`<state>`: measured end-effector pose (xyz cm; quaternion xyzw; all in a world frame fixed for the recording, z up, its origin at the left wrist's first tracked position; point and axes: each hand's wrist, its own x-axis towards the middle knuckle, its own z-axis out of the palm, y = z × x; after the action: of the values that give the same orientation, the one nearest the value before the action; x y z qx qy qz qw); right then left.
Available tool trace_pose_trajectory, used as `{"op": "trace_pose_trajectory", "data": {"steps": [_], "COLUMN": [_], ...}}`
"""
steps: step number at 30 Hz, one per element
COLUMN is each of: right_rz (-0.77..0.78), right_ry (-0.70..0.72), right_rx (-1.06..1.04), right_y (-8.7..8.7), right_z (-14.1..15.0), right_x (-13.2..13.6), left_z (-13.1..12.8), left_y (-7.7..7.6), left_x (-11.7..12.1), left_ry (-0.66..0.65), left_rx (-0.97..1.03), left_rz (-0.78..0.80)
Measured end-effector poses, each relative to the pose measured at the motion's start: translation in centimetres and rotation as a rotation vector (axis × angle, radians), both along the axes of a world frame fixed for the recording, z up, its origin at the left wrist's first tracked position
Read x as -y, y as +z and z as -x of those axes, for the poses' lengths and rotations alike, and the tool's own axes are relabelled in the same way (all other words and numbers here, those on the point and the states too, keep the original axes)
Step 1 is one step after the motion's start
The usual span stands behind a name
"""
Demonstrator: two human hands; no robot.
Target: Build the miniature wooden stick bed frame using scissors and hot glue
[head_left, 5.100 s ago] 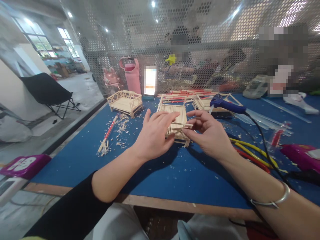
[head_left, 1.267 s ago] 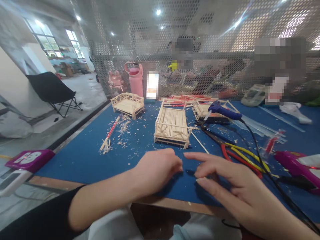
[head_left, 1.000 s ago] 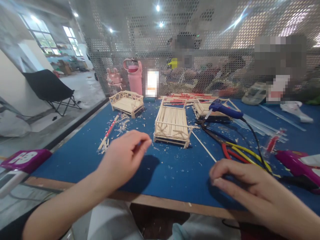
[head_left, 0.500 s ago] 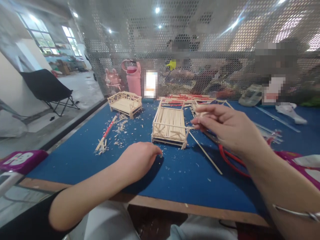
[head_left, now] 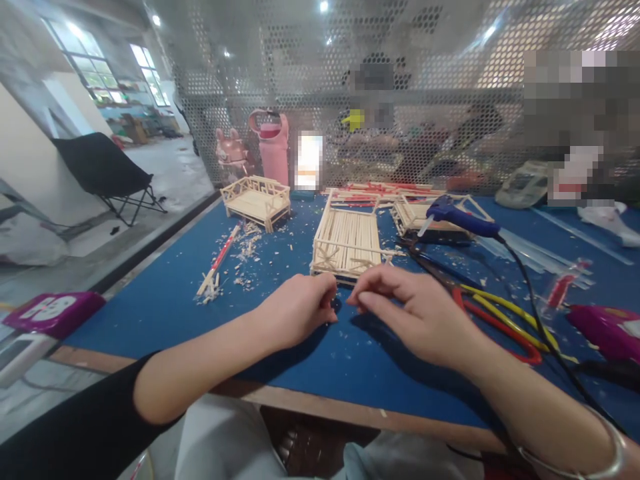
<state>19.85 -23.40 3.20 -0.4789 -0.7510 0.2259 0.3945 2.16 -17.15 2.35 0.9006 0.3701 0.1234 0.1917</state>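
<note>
My left hand (head_left: 300,310) hovers low over the blue mat, its fingers curled in and thumb near the index finger. Close beside it, my right hand (head_left: 415,313) has thumb and fingertips drawn together. Whatever either pinch holds, if anything, is too small or hidden to name. Just beyond both hands stands a small bed-like frame made of thin wooden sticks (head_left: 347,233), with a slatted top and crossed sticks at its near end. My right hand overlaps its near right corner. A loose stick end (head_left: 395,253) juts out by that corner.
A finished-looking stick bench (head_left: 257,203) stands at the back left, another stick model (head_left: 413,217) at the right. A blue glue gun (head_left: 457,217), red-and-yellow-handled pliers (head_left: 500,320) and a stick bundle (head_left: 220,257) lie around. A pink bottle (head_left: 274,153) stands before the perforated screen.
My right hand has come down and left, towards my left hand, uncovering the glue gun and pliers. The thin stick slanting across the mat no longer shows. My left hand has shifted slightly.
</note>
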Motion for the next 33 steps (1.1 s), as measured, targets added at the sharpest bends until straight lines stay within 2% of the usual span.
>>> {"op": "trace_pose_trajectory", "data": {"steps": [2, 7, 9, 12, 14, 18, 24, 27, 30, 33], "right_rz": [0.098, 0.202, 0.195, 0.084, 0.023, 0.033, 0.003, 0.064, 0.143, 0.188], "right_ry": [0.073, 0.11, 0.118, 0.115, 0.132, 0.25, 0.205, 0.195, 0.204, 0.203], "right_rx": [0.067, 0.144, 0.199, 0.216, 0.173, 0.191, 0.228, 0.26, 0.266, 0.259], "right_y": [-0.7, -1.7, -1.7, -1.4, -1.3, -1.3, -1.4, -1.5, -1.6, -1.7], "right_z": [0.7, 1.5, 1.5, 1.4, 1.4, 1.5, 1.0, 0.9, 1.0, 1.1], "right_x": [-0.3, -1.0, -0.9, -0.5, -0.3, -0.1, -0.5, -0.6, -0.5, -0.5], "left_z": [0.3, 2.1, 2.9, 3.6, 3.6, 2.5, 0.4, 0.9, 2.3, 3.8], "left_y": [-0.1, 0.1, 0.1, -0.4, -1.0, -1.8, -1.1, -0.6, -0.2, 0.6], "left_x": [0.1, 0.7, 1.1, 1.5, 1.7, 1.4, 0.9, 1.2, 1.6, 1.3], "left_ry": [0.017, -0.123, -0.175, -0.21, -0.185, -0.097, -0.072, -0.082, -0.097, 0.008], "left_rx": [0.092, 0.166, 0.176, 0.215, 0.24, 0.234, 0.115, 0.118, 0.178, 0.308], "left_rz": [0.111, 0.238, 0.291, 0.311, 0.24, 0.089, -0.001, 0.065, 0.23, 0.252]}}
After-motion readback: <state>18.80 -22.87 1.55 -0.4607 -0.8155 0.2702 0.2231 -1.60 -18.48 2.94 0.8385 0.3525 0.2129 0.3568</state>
